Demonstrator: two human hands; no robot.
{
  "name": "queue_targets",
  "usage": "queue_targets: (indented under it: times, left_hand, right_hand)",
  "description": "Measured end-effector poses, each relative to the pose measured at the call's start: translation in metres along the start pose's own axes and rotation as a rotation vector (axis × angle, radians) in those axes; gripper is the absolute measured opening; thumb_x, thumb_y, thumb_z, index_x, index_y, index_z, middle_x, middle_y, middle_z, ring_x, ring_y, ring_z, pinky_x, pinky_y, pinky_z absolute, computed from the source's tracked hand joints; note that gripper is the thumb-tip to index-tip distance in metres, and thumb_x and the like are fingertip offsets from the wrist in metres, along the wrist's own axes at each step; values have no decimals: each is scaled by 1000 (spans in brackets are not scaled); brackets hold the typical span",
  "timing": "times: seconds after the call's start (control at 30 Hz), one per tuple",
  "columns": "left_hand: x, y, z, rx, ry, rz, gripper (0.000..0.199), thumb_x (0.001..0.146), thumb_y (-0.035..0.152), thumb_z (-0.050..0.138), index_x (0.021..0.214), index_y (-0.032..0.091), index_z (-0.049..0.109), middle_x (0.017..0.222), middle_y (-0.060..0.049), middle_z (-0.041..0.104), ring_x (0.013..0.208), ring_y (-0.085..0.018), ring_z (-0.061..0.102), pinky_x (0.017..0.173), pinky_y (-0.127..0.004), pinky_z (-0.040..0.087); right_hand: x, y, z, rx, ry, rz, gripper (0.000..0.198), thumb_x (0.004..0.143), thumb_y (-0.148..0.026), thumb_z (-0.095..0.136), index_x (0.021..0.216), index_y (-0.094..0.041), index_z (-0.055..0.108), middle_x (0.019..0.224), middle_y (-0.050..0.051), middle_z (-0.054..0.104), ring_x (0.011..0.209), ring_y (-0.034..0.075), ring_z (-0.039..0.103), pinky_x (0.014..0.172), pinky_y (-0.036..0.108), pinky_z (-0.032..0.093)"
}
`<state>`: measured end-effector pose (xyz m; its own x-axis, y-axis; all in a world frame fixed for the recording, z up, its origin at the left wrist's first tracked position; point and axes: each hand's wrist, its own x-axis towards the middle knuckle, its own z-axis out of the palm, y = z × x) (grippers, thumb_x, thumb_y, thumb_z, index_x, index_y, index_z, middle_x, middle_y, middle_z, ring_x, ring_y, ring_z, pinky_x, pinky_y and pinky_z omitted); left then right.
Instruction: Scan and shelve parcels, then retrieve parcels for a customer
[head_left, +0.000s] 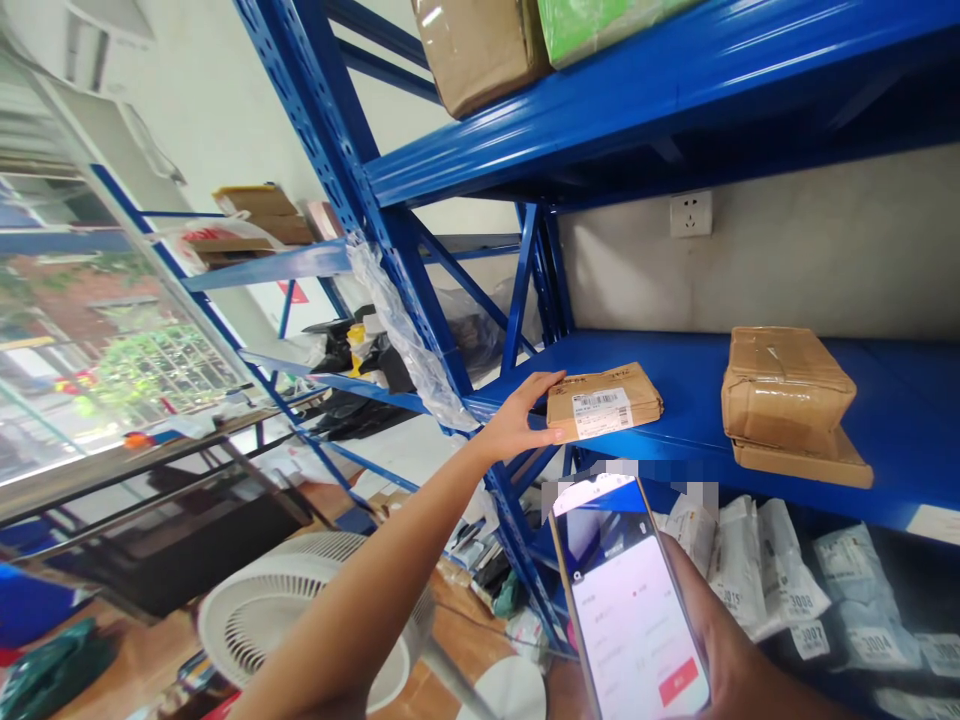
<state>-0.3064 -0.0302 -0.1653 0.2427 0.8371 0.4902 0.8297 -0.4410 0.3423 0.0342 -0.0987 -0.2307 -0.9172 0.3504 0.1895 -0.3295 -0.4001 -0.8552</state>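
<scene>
My left hand grips the left end of a flat brown cardboard box, thumb in front and fingers behind. A white shipping label with a barcode faces me on the box, and handwriting runs along its top. The box is at the front edge of the blue shelf; whether it rests fully on it I cannot tell. Lower down, my right hand holds a smartphone, its lit screen towards me with a red button near the bottom. Most of the right fingers are hidden behind the phone.
Two stacked cardboard boxes stand farther right on the shelf. Below are several numbered plastic parcels. A blue rack post wrapped partly in plastic rises at left. A white fan stands on the floor, with more shelving behind.
</scene>
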Motion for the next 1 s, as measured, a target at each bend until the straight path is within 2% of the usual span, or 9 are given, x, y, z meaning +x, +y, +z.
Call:
queue_targets:
  times: [0.07,0.13,0.3,0.43,0.5,0.6,0.67,0.73,1.0]
  left_hand:
    - [1,0,-1,23,6,25,92,75,70,67,149,21,43,136,-14,51,128,-34,51,113,-53,38]
    - [2,-2,-2,36,0,39,91,76,70,66,150,20,43,136,-15,51,129,-34,51,113,-52,38]
    - [3,-12,1,47,15,50,89,76,69,66,148,20,47,134,-16,54,126,-33,53,112,-50,40]
    - [3,-18,6,47,42,54,88,75,67,68,147,20,49,132,-15,56,124,-32,55,110,-49,41]
    - [3,-19,7,41,51,46,88,74,66,69,148,22,49,132,-14,56,124,-31,55,110,-49,41]
    - [2,-19,8,34,53,36,87,75,66,69,148,23,49,132,-14,56,124,-31,55,111,-49,41]
    - [2,-18,8,34,58,34,86,75,66,69,147,22,50,133,-14,56,125,-31,54,112,-49,40]
    - [2,-17,7,31,64,34,86,75,66,69,146,21,51,133,-15,55,125,-32,54,112,-50,40]
    - [2,-11,2,7,25,21,88,74,64,71,147,19,49,132,-16,55,125,-33,54,112,-51,40]
  right_hand:
    - [1,-5,3,21,-18,7,104,70,-35,91,148,-30,23,121,11,68,109,33,70,101,55,49]
    - [1,-13,7,60,-31,27,104,75,-37,86,151,-32,15,111,7,71,95,28,74,90,47,54]
    - [3,-33,14,2,11,-35,106,73,-40,85,153,-29,17,109,6,71,91,23,72,80,35,54]
    - [3,-38,15,-77,4,-13,115,74,-42,83,156,-32,2,111,7,70,76,20,71,55,26,46]
    - [3,-38,16,-83,-6,-22,113,74,-45,83,155,-31,5,111,8,70,81,24,72,57,28,48]
    - [5,-36,18,-51,-21,-56,106,73,-46,82,152,-27,14,107,8,71,93,28,72,75,38,54]
    - [6,-34,17,-53,-17,-66,107,73,-46,82,152,-26,13,100,7,72,96,30,72,80,41,54]
    - [7,-32,15,-69,-11,-77,108,72,-46,83,151,-25,13,97,6,73,95,29,72,80,41,54]
    - [7,-35,17,-35,-21,-111,103,73,-43,83,150,-28,16,105,6,72,90,24,73,74,33,55]
